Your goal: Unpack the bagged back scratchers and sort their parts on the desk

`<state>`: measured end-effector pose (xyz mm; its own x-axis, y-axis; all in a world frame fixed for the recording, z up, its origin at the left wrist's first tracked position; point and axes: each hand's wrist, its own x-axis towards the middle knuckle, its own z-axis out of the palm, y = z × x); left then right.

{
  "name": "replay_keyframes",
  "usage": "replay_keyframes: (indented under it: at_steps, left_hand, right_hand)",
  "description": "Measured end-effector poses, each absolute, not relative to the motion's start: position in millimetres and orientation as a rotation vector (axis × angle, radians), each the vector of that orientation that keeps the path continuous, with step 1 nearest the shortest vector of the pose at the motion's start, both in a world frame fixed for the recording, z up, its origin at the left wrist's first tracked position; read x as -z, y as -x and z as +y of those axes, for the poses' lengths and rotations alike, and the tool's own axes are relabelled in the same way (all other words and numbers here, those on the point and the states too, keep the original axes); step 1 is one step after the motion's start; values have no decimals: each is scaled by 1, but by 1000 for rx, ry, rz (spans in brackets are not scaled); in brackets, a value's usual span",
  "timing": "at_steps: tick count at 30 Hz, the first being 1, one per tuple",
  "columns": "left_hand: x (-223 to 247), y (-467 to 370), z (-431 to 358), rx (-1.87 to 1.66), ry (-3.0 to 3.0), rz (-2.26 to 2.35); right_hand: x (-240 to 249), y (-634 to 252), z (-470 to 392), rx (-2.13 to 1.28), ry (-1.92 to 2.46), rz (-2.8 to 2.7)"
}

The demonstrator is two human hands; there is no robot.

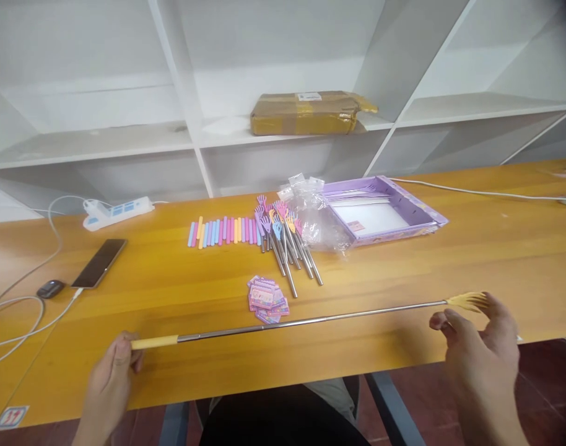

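A telescopic back scratcher (pixel 298 323) stretches nearly level across the front of the table, its metal rod drawn out long. My left hand (pixel 112 378) is closed around its yellow handle. At the other end, my right hand (pixel 482 347) has its fingers curled about the yellow claw head (pixel 467 301), with the claw tips against the index finger. Behind the rod lies a loose stack of small printed cards (pixel 267 299). Farther back is a pile of collapsed back scratchers (pixel 283 232) with coloured claw heads. Left of them, several coloured handle tubes (pixel 225 231) lie in a row.
Clear plastic bags (pixel 311 214) lean against a purple open box (pixel 380 236). A phone (pixel 100 263) on a cable, a small black device (pixel 51 288) and a white power strip (pixel 118 214) occupy the left side. A taped carton (pixel 304 114) sits on the shelf behind.
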<state>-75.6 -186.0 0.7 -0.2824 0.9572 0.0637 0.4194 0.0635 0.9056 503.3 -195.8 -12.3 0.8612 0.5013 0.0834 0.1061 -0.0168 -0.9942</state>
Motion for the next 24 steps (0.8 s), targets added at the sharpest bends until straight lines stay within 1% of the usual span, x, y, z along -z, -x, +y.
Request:
replay_keyframes:
  at_steps: [5,9,13,15,20,24]
  left_hand:
    - [3,62,-187,-1149,-1291,1702]
    - [2,24,-184,-1231,-1243,1651]
    - [9,-23,-190,-1286,-1320,1641]
    - [15,-38,-194,-1284,-1324,1553]
    - [28,-49,-195,-1395,-1211,1444]
    - [38,-58,-199,-1279,-1269,1372]
  right_hand:
    - [11,-472,-196,-471,1479,-570]
    - [18,-429,-197,-582,1446,-710]
    - [26,-372,-202,-876,1331,-809]
    - [28,-348,-204,-1004,1250,-831]
    - [30,-317,-207,-991,1125,-824]
    - [32,-294,-218,-1075,1126,-920]
